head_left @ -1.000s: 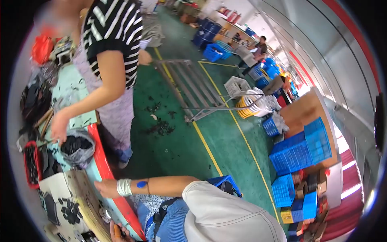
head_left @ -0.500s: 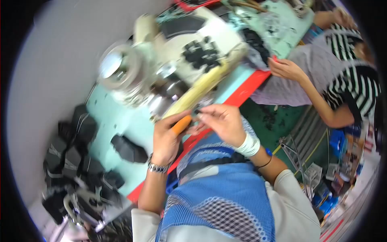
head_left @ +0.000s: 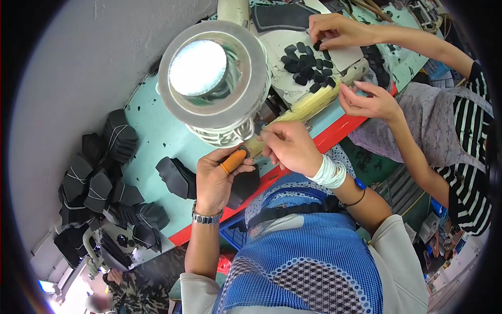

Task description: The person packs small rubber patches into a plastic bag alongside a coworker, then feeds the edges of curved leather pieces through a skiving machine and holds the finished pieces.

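Orange cylinder-shaped piece with a dark end (head_left: 234, 161), low before the body in the left hand (head_left: 213, 175)

The left hand is curled closely about the piece, its dark end pointing towards the other hand, which probably gives both sets of fingers access to that end; whether the piece also sheathes the thumb, I cannot tell. The right hand (head_left: 295, 149) is half closed just beside it, fingers bent and thumb near the forefinger; whether anything is pinched there is too small to tell. Loops of white cord (head_left: 330, 172) circle the right wrist, perhaps worn there for easy reach.

Behind the hands stands a grey-rimmed round holder wound with white strands (head_left: 209, 116); to its left, on the pale green table with a red edge (head_left: 145, 168), lie bundles of black flat sheets (head_left: 120, 137) tied with pale string, presumably so that the stacks do not slide apart; a loose stack of black angular sheets (head_left: 175, 177) lies nearer the left hand. Small black rounded pieces (head_left: 306, 64) are heaped on a white board (head_left: 274, 44) beside a long yellow roll (head_left: 308, 107), seemingly within two people's reach; a co-worker's hand (head_left: 342, 29) touches the heap's far side, fingertips drawn together.
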A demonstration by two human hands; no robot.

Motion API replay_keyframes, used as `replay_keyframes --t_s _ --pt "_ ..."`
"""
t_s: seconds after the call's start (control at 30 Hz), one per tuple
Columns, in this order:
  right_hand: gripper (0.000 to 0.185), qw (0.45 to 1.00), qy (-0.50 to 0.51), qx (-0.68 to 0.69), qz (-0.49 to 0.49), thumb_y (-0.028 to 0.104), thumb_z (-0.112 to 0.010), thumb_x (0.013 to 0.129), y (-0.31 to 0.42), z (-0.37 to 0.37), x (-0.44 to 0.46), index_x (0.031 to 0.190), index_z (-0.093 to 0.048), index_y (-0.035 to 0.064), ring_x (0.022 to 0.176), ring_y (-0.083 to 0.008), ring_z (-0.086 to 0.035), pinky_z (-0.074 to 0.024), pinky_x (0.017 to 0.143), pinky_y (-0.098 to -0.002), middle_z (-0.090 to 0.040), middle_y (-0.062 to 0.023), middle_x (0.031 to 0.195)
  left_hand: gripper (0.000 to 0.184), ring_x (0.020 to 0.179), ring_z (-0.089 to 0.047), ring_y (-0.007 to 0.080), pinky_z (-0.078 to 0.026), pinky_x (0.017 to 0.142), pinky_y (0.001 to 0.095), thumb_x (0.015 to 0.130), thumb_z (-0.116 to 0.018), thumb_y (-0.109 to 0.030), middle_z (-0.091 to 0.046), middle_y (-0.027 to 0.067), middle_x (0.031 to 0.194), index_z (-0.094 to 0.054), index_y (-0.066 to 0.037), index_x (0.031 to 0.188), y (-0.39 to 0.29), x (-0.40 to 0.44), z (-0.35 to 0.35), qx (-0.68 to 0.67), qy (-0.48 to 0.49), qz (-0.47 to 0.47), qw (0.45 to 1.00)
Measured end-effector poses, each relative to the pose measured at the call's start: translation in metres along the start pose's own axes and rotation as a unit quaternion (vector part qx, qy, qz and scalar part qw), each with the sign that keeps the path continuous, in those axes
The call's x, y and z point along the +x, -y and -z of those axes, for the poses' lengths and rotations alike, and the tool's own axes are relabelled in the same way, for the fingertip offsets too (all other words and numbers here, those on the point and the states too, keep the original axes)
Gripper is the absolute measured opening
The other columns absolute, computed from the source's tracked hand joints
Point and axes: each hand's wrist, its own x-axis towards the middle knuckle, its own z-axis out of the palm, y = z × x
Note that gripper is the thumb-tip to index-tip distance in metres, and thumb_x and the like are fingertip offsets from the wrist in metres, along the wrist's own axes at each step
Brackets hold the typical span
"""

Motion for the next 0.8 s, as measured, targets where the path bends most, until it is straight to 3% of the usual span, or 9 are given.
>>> replay_keyframes --t_s 0.13,0.27,0.33,0.47,0.53,0.67,0.7,0.8 --pt "0.02 0.997 -0.051 0.001 -0.055 0.013 -0.056 0.09 0.009 -0.006 0.011 0.086 -0.064 -0.0045 0.045 -0.0096 -0.053 -0.0405 0.037 -0.023 -0.059 -0.0053 0.061 0.025 0.074 -0.069 0.0214 -0.061 0.065 0.0316 0.09 -0.061 0.0 -0.067 0.0189 0.089 -0.06 0.013 0.111 -0.003 0.0 0.0 0.052 -0.034 -0.017 0.998" --pt "0.024 0.975 -0.185 0.071 0.1 0.018 -0.058 0.09 0.015 0.025 0.006 0.081 -0.066 -0.0033 0.044 -0.0094 -0.056 -0.0422 0.037 -0.0242 -0.061 -0.0062 0.06 0.02 0.07 -0.068 0.0216 -0.06 0.062 0.0318 0.088 -0.063 0.0 -0.067 0.0181 0.083 -0.062 0.012 0.104 0.0 -0.001 0.001 0.039 -0.015 -0.027 0.999" --pt "0.022 0.981 -0.165 0.065 0.078 0.017 -0.061 0.09 0.032 0.04 -0.001 0.084 -0.066 -0.0039 0.044 -0.0092 -0.055 -0.0427 0.038 -0.0236 -0.061 -0.0054 0.061 0.019 0.067 -0.067 0.021 -0.059 0.059 0.0306 0.087 -0.064 0.0 -0.067 0.0165 0.082 -0.064 0.01 0.103 -0.001 -0.001 -0.001 0.02 0.019 -0.026 0.999" --pt "0.02 0.992 0.108 -0.061 0.038 0.015 -0.059 0.093 0.02 0.015 -0.02 0.089 -0.061 -0.005 0.053 -0.008 -0.057 -0.0473 0.041 -0.0224 -0.062 -0.0054 0.071 0.016 0.06 -0.062 0.0165 -0.051 0.049 0.0261 0.086 -0.065 0.001 -0.066 0.0124 0.079 -0.067 0.007 0.102 -0.004 0.009 -0.004 0.126 0.086 -0.04 0.987" --pt "0.02 0.991 0.127 -0.032 0.0 0.014 -0.058 0.091 0.019 0.018 -0.018 0.084 -0.06 -0.0046 0.048 -0.0094 -0.057 -0.0455 0.039 -0.0235 -0.063 -0.0068 0.07 0.015 0.056 -0.058 0.014 -0.046 0.045 0.0242 0.086 -0.066 0.002 -0.065 0.01 0.077 -0.068 0.005 0.1 -0.01 0.012 -0.004 0.152 0.083 -0.02 0.985" --pt "0.02 0.99 0.135 -0.004 -0.035 0.013 -0.057 0.091 0.025 0.015 -0.018 0.08 -0.059 -0.0037 0.05 -0.0096 -0.059 -0.0488 0.041 -0.0241 -0.062 -0.0073 0.07 0.018 0.052 -0.056 0.0122 -0.042 0.042 0.0235 0.085 -0.068 0.0 -0.064 0.0093 0.075 -0.064 0.006 0.101 -0.013 0.016 -0.008 0.054 0.074 0.0 0.996" --pt "0.02 0.992 0.121 -0.004 -0.028 0.013 -0.057 0.091 0.024 0.015 -0.018 0.08 -0.059 -0.0038 0.051 -0.0097 -0.059 -0.0493 0.041 -0.0244 -0.062 -0.0074 0.07 0.025 0.061 -0.06 0.0152 -0.046 0.05 0.0235 0.088 -0.063 -0.001 -0.066 0.0143 0.089 -0.059 0.007 0.112 -0.013 0.018 -0.005 0.05 0.094 -0.008 0.994" --pt "0.02 0.998 0.042 0.043 -0.021 0.013 -0.056 0.091 0.016 0.006 -0.014 0.081 -0.061 -0.0046 0.052 -0.0105 -0.06 -0.0496 0.041 -0.025 -0.063 -0.0079 0.07 0.033 0.079 -0.064 0.0215 -0.052 0.064 0.0256 0.093 -0.056 -0.003 -0.062 0.021 0.109 -0.051 0.009 0.123 -0.019 0.01 -0.012 -0.071 0.06 -0.03 0.995"
